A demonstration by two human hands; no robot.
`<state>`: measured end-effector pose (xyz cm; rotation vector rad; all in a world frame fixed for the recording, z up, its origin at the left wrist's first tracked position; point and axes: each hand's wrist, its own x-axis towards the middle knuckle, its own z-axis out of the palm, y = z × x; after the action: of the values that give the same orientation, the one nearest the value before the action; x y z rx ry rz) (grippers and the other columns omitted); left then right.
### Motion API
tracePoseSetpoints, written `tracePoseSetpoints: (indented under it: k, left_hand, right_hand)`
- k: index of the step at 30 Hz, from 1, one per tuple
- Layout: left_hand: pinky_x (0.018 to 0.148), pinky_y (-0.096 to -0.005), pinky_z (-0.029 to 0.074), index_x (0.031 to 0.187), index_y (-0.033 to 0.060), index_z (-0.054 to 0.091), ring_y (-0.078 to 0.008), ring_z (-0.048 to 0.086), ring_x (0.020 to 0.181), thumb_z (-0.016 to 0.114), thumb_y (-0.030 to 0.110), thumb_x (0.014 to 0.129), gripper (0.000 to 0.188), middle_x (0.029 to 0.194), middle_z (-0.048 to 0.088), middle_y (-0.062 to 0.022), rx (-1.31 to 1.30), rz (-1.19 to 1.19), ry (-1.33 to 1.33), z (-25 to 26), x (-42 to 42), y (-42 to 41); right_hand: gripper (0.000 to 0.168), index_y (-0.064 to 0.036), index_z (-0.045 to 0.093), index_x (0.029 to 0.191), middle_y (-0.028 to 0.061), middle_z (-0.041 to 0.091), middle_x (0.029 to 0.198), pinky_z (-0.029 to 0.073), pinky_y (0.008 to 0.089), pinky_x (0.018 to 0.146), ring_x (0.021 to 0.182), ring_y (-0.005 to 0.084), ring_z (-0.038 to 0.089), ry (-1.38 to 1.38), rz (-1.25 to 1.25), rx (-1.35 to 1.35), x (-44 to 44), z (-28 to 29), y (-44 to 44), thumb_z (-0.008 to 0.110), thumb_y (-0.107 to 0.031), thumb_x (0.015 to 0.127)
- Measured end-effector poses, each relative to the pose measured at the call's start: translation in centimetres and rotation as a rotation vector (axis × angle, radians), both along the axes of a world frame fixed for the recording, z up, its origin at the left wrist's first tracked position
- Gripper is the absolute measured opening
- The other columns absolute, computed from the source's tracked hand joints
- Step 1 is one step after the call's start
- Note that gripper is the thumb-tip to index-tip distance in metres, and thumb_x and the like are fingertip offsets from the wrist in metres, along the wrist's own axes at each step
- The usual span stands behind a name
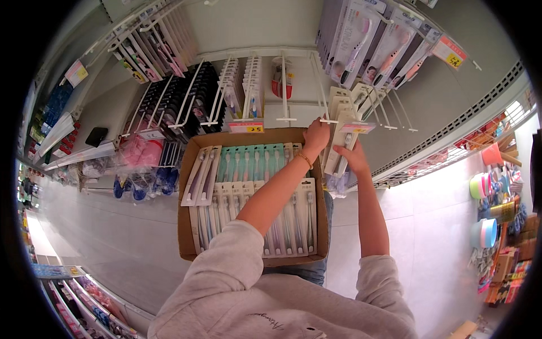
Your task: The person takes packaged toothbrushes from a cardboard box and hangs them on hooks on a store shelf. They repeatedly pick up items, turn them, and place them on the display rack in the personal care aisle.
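Observation:
My left hand [317,134] reaches over the cardboard box [254,136], its fingers up against the front end of a white display hook [320,91]. Its fingertips are partly hidden, so its grip is unclear. With thumb in front and fingers behind, my right hand [355,157] grips a cream-backed toothbrush pack [341,148] below a price tag [358,128]. More cream packs [338,106] hang just above it. Inside the box lie rows of packed toothbrushes, cream-backed ones [310,216] nearer me and green-backed ones [250,163] farther off.
Large toothbrush packs [355,42] hang at upper right. Black-backed packs [169,95] hang left of the box, above bagged pink goods [139,150]. A phone-like black object [97,136] lies on the left shelf. A perforated shelf edge [440,123] runs along the right.

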<state>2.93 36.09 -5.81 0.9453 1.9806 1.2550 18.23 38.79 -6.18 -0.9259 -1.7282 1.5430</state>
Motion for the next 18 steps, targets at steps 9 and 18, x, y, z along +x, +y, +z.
tracePoseSetpoints:
  k: [9,18]
  left_hand:
    - [0.079,-0.0379,0.043,0.098,-0.0042,0.054,-0.0349,0.056,0.094,0.037,0.039,0.095,0.047,0.094,0.059,-0.0243,0.342,0.056,-0.233,0.4,0.7,-1.0]
    - [0.089,-0.0301,0.042,0.124,0.0014,0.049,-0.0166,0.053,0.103,0.03,0.044,0.098,0.054,0.115,0.056,-0.0082,0.343,-0.162,-0.949,-2.6,1.7,0.1]
  right_hand:
    - [0.059,0.001,0.046,0.121,0.0081,0.058,0.108,0.043,0.0317,0.088,0.098,0.0183,0.055,0.099,0.022,-0.037,-0.2,-0.4,-1.1,0.073,-0.013,0.07]
    - [0.074,-0.001,0.031,0.136,0.0121,0.048,0.126,0.037,0.0332,0.097,0.116,0.0213,0.046,-0.015,0.02,0.15,-0.2,-1.0,-1.6,0.068,-0.01,0.072]
